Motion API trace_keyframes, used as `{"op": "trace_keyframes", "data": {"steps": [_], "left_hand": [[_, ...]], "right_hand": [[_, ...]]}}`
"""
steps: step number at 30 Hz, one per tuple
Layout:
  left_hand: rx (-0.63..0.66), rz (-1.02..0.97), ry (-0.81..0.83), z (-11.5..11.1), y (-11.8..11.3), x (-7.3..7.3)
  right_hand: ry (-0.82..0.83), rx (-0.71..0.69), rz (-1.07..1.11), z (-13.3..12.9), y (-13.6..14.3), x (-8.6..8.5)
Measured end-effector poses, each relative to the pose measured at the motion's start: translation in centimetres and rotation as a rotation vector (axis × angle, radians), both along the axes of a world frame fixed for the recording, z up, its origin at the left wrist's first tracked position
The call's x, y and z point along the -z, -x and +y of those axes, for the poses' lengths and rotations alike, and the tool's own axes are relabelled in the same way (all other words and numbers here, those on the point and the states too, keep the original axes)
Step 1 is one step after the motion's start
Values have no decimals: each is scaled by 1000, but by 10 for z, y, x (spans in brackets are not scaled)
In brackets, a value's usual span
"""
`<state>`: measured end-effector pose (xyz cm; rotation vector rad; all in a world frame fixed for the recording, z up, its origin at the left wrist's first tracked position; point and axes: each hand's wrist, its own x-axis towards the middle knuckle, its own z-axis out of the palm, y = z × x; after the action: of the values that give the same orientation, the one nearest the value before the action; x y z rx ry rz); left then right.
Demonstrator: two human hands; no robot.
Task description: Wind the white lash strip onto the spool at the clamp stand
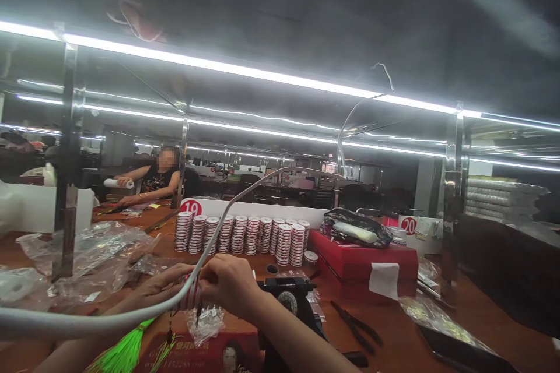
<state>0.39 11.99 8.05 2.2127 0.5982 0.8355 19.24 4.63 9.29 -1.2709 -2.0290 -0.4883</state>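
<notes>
My left hand [160, 285] and my right hand [231, 284] meet low in the middle of the head view, both closed around a small red-and-white spool [191, 297]. A thin dark cord hangs from the spool down to a green tassel [125, 352]. A crinkled clear plastic bag [205, 323] lies just below my hands on a red box [205, 355]. A white cable [131, 317] crosses in front of my left wrist and hides part of it.
Several stacks of red-and-white spools [240, 236] stand in a row behind my hands. A black dial device [289, 298], black pliers [356, 326], a red box [365, 262] and clear bags [94, 250] lie around. Another person [153, 182] sits at the far left.
</notes>
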Motion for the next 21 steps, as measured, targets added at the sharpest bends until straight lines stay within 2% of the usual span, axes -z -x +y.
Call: {"op": "trace_keyframes", "data": {"steps": [3, 8, 21], "left_hand": [[30, -3, 23, -2, 1, -2], [56, -4, 69, -2, -1, -4], [218, 11, 260, 6, -11, -10]], "right_hand": [[-23, -49, -125, 5, -1, 0], [-93, -32, -246, 7, 0, 5], [-252, -3, -307, 9, -1, 16]]}}
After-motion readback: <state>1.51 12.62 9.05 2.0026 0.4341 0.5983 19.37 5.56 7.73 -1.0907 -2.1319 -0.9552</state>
